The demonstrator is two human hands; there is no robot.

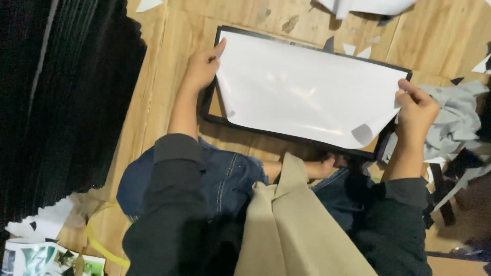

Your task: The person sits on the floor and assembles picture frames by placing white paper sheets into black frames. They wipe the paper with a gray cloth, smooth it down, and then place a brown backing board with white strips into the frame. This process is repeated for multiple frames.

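Head view, looking down at a person seated on a wooden floor (pixel 169 76), knees in blue jeans (pixel 215 179), dark sleeves, a beige cloth (pixel 291 230) draped over the lap.

Left hand (pixel 202 66) – fingers pinched together on the upper left edge of a glossy white sheet (pixel 302 92), thumb on top. Right hand (pixel 417 112) – fingers curled tight on the sheet's right edge, near the lower right corner. Sheet is held by both hands just over a black rectangular frame (pixel 225 120), covering most of it; the frame lies flat on the floor right in front of the knees, tilted a bit clockwise. Brown backing shows inside the frame at the left side and at the lower right. Lower right corner of the sheet curls up (pixel 364 134). Glare on the sheet's middle.

Around:
- crumpled grey paper (pixel 455 122) heaped just beside the right hand, touching the frame's right end or nearly – cannot tell which
- small white and black paper scraps (pixel 358 50) on the floor past the frame's far edge
- more white paper (pixel 368 6) at the top edge
- dark strips (pixel 445 199) on the floor at right
- yellow band (pixel 99 243) looped on the floor near the left knee
- torn white paper and printed pictures (pixel 41 255) at bottom left
- black curtain-like cloth (pixel 66 102) along the left side

A bare foot (pixel 319 167) shows between the knees, just under the frame's near edge.
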